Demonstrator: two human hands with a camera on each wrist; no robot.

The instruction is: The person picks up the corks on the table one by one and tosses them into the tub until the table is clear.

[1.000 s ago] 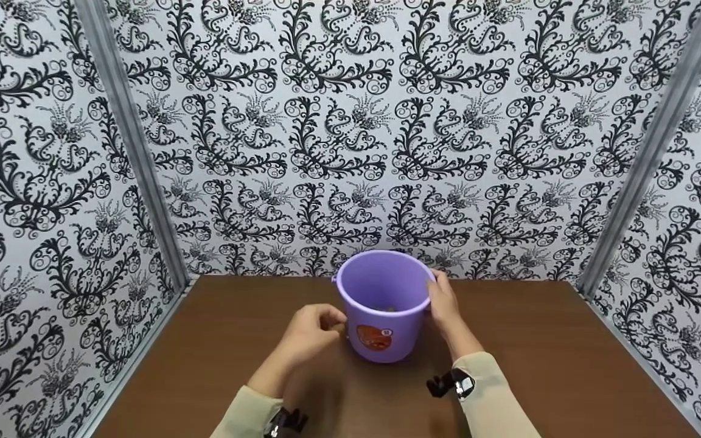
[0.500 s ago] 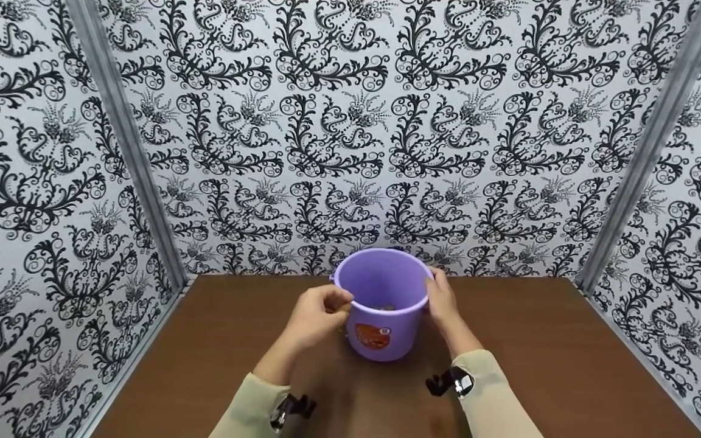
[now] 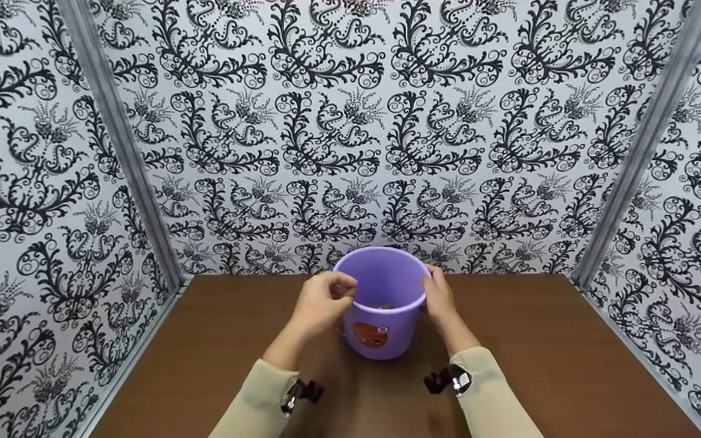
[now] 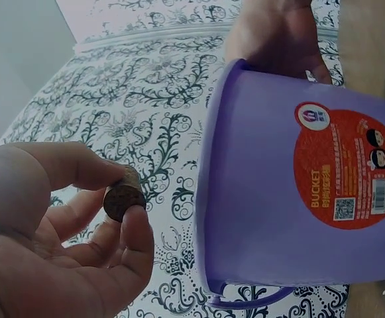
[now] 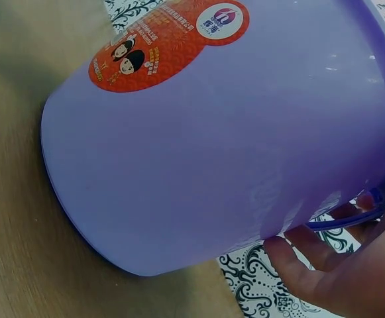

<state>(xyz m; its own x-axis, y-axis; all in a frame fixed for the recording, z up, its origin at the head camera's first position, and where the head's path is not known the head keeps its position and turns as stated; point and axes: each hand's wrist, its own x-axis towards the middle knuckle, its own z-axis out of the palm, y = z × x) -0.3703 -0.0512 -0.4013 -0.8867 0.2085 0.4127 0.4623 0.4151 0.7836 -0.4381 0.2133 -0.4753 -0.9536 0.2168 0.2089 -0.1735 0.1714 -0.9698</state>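
Note:
A purple bucket (image 3: 381,331) with an orange-red label stands upright on the brown table. My left hand (image 3: 324,304) is raised at the near-left side of its rim. Between thumb and fingertips it pinches a small brown cork (image 4: 124,195), whose round end shows in the left wrist view. My right hand (image 3: 440,298) grips the bucket's rim at the right side, thumb near the top edge. In the right wrist view its fingers (image 5: 291,262) lie against the wall beside the purple handle (image 5: 348,220). Several small brownish pieces (image 3: 385,306) show at the bottom inside the bucket.
The wooden table (image 3: 229,340) reaches back to a white wall (image 3: 350,152) with black scroll patterns. Similar patterned panels stand at left and right, joined by grey corner posts (image 3: 125,146). Each sleeve carries a black wrist mount (image 3: 439,381).
My left hand has risen from beside the bucket's lower left wall to its rim, carrying the cork. My right hand keeps its grip on the rim and the bucket stays in place.

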